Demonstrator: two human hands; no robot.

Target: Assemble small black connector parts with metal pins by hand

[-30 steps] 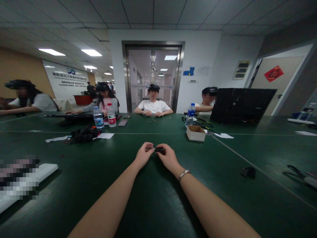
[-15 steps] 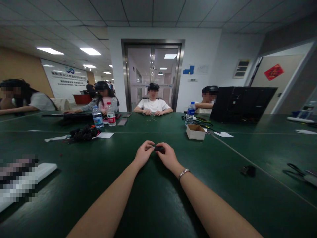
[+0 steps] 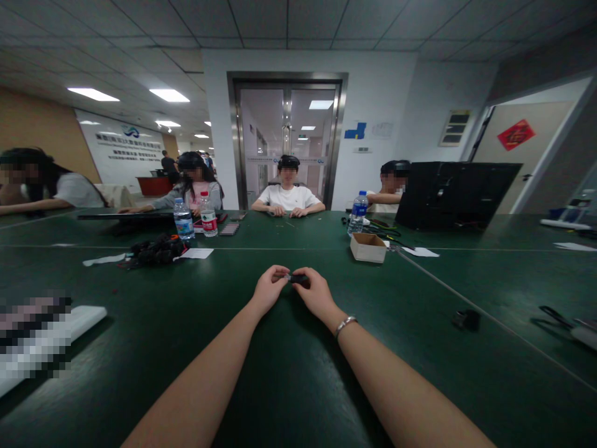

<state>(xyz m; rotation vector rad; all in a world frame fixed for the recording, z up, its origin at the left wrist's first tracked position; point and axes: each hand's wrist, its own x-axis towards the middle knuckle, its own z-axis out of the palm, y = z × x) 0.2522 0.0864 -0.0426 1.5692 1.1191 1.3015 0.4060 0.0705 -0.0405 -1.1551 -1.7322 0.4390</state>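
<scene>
A small black stick-like object (image 3: 297, 279) with a silvery or clear end lies across the gap between my hands, just above the green table (image 3: 289, 386). The fingers of my left hand (image 3: 270, 290) pinch its pale left end. Around the black right part, the thumb and fingers of my right hand (image 3: 318, 292) are closed. A silver bracelet (image 3: 345, 325) circles my right wrist. The object is too small to name for sure, and fingers hide part of it.
An open cardboard box (image 3: 368, 249) stands ahead to the right, near a water bottle (image 3: 358, 213) and a black monitor (image 3: 454, 194). Black cables (image 3: 158, 251) and two bottles are ahead left. A small black item (image 3: 466, 320) lies right. People sit across the table.
A little more of the object's silvery end shows between my hands. Both hands stay in nearly the same place.
</scene>
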